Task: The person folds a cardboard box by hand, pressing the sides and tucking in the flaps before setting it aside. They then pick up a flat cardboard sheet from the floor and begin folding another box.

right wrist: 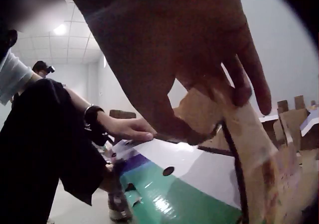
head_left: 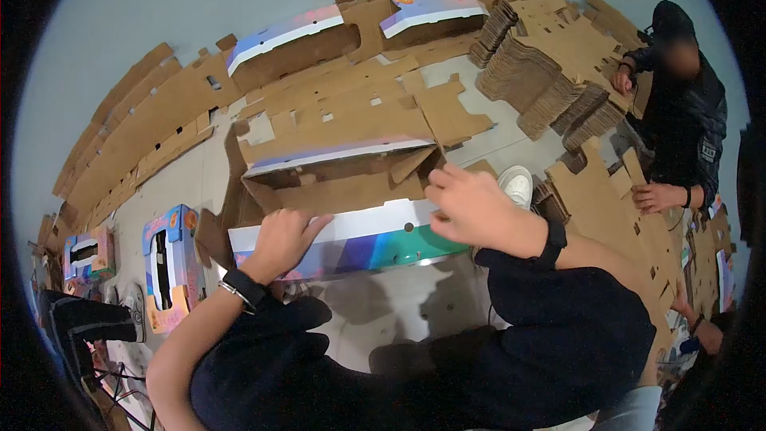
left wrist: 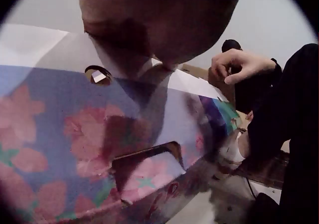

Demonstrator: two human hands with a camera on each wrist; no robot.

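Observation:
A long open cardboard box [head_left: 351, 249] stands on the floor in front of me, its near wall white along the top with blue, purple and green print below. My left hand [head_left: 281, 241] rests on the top edge of that wall towards its left end, thumb pointing right. At the box's right end, my right hand [head_left: 471, 206] has its fingers bent round the corner. In the right wrist view it pinches a brown cardboard flap [right wrist: 249, 139] between thumb and fingers. Pink flowers and a cut handle slot [left wrist: 147, 159] show on the outer face in the left wrist view.
Flat cardboard sheets [head_left: 319, 116] lie beyond the box, with stacked cardboard [head_left: 531, 84] at the back right. Folded printed boxes [head_left: 171, 259] stand at left. Another person [head_left: 678, 112] crouches on the right. A white shoe [head_left: 516, 185] is just beyond my right hand.

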